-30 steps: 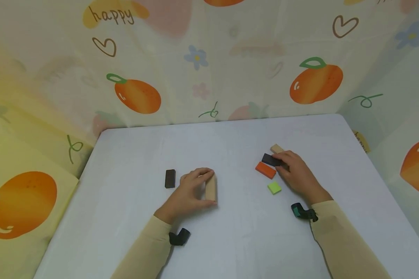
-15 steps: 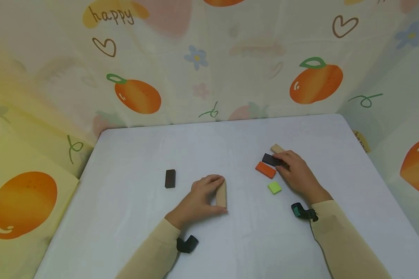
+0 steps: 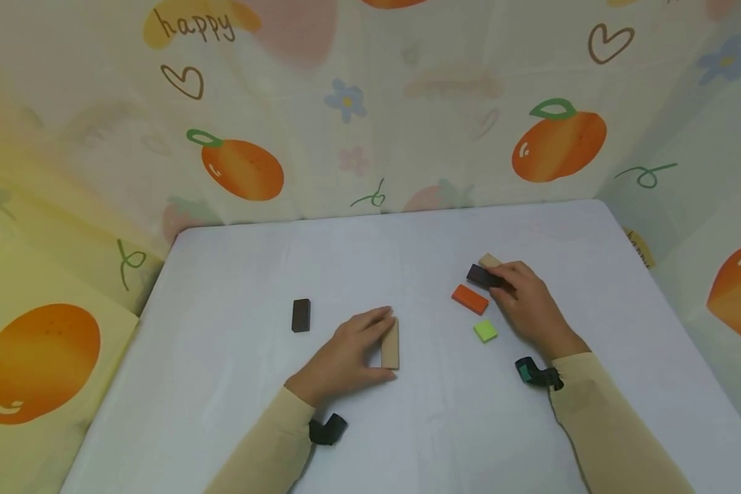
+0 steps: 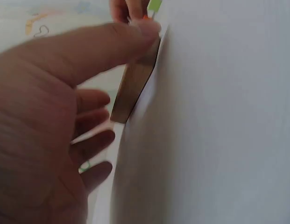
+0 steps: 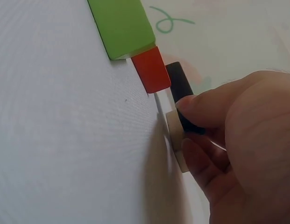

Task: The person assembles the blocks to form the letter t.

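Observation:
A plain wooden block (image 3: 390, 344) lies on the white table in front of my left hand (image 3: 346, 357). The thumb and forefinger are spread around its two ends and look slightly apart from it; in the left wrist view, the thumb partly hides the wooden block (image 4: 133, 86). My right hand (image 3: 531, 305) pinches one end of a black block (image 3: 483, 276) between thumb and fingers. The right wrist view has that black block (image 5: 180, 86) tilted above a second wooden block (image 5: 175, 130), which the right fingers partly cover.
An orange block (image 3: 470, 300) and a light green block (image 3: 485, 331) lie on the table just left of the right hand. Another dark block (image 3: 301, 315) lies by itself left of the left hand. A printed cloth (image 3: 407, 137) hangs behind the table.
My left hand moved the wooden block right and toward me, then its fingers loosened and the block now lies flat. My right hand has raised the black block slightly away from the orange one.

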`<state>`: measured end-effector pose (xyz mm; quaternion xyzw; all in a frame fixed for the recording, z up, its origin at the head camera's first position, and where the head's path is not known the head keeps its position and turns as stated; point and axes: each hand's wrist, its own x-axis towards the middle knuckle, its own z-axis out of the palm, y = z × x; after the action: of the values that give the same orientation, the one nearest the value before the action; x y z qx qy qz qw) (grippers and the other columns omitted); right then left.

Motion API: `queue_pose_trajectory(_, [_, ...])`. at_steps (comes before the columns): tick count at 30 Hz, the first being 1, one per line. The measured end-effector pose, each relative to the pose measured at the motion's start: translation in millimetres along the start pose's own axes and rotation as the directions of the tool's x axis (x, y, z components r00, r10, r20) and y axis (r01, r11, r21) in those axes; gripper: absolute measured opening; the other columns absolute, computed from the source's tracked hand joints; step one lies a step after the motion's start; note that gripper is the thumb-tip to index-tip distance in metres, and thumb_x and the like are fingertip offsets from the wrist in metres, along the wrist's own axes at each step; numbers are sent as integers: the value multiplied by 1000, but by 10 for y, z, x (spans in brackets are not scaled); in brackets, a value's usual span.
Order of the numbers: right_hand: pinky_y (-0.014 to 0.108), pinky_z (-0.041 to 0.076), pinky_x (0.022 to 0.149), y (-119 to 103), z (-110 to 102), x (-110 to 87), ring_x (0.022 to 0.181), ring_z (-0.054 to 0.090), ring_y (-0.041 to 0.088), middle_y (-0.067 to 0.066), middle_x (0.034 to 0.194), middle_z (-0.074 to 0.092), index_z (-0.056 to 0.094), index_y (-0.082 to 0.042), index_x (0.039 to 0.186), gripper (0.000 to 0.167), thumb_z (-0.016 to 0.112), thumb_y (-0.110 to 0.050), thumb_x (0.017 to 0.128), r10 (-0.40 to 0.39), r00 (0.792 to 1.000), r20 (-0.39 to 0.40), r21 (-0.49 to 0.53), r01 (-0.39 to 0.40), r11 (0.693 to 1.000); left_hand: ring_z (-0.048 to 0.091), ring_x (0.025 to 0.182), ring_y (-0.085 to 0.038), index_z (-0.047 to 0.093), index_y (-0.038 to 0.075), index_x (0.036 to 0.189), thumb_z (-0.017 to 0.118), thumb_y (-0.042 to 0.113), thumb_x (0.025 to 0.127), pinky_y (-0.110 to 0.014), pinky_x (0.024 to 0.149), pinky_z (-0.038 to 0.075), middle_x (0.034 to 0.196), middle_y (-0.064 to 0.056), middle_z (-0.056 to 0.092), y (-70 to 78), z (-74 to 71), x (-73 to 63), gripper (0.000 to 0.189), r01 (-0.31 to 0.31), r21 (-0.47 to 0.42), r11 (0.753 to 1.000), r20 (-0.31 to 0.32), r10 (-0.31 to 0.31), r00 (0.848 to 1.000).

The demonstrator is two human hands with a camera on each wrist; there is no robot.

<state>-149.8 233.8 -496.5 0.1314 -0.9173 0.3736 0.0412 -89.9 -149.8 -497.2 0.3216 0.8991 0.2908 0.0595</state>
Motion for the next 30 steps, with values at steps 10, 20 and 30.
queue_pose_trajectory(10, [62, 56, 101, -109, -24, 6, 133, 57, 41, 18, 137, 59, 66, 2, 145, 40, 71, 2, 105, -35, 999, -11, 26, 35, 999, 52, 146, -24, 68, 9, 150, 91, 27, 94, -45, 120, 43, 160, 6, 56, 32, -102, -49, 63, -64, -9, 998, 3, 64, 998])
queue_pose_trajectory(20, [50, 57, 93, -337, 119, -5, 116, 63, 33, 16, 133, 62, 68, 5, 142, 40, 73, 4, 102, -144, 986, 79, 67, 139, 988, 54, 143, -23, 70, 8, 147, 92, 26, 93, -41, 119, 44, 156, 6, 59, -2, -58, -61, 61, -97, 0, 995, -29, 96, 995])
queue_pose_trajectory(30, [50, 56, 102, -566, 375, -44, 120, 64, 29, 10, 128, 65, 71, 2, 139, 37, 73, 5, 102, -217, 957, 195, 57, 210, 976, 55, 141, -20, 74, 7, 141, 97, 24, 88, -38, 115, 49, 154, 6, 62, -89, -25, -31, 60, -121, -119, 986, -74, 112, 991])
